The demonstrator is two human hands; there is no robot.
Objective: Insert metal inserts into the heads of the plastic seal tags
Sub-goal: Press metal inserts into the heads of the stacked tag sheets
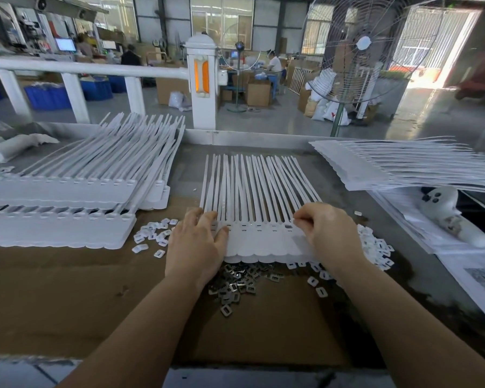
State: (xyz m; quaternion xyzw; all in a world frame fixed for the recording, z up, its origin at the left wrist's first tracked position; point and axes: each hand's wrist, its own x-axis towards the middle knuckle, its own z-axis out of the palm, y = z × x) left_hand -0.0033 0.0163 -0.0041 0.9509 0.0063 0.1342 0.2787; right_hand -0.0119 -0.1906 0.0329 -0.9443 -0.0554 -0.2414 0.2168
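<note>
— Where does the strip of seal tags [261, 219] lie?

— Flat on the tabletop [67, 289], white, joined side by side; heads under the fingers [207, 219], long tails fanning away from them. Slots show along the heads.

— And the metal inserts [235, 284]?

— A loose heap of small grey slotted plates, just nearer than the fingers, against the strip's scalloped edge.

— Other tags?

— One stack of tag strips [76, 197] well left of the fingers, another stack [398, 166] far right.
</note>
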